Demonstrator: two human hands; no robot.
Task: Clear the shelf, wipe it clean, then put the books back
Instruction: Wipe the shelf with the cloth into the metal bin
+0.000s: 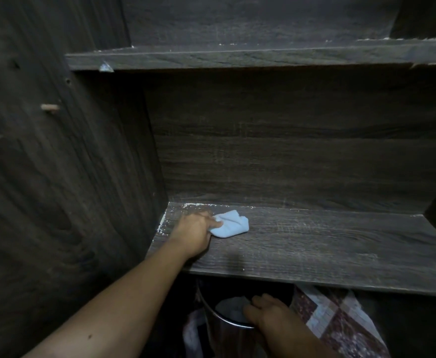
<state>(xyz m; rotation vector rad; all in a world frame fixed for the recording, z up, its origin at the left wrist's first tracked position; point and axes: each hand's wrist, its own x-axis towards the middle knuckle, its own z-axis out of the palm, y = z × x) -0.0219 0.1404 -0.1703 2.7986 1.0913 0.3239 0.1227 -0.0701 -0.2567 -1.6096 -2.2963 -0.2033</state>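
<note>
A dark wood-grain shelf (315, 244) runs across the middle of the view with no books on it. My left hand (195, 232) reaches in from the lower left and grips a bunched light blue cloth (231, 224) near the shelf's back left corner. White dust specks lie along that corner and the back edge. Below the shelf, my right hand (268, 315) grips the rim of a metal container (223, 319).
Another dark shelf (237, 58) sits above, also bare. The cabinet's left side wall (56, 177) stands close. A patterned red and white fabric (341, 321) lies under the shelf to the right of the container.
</note>
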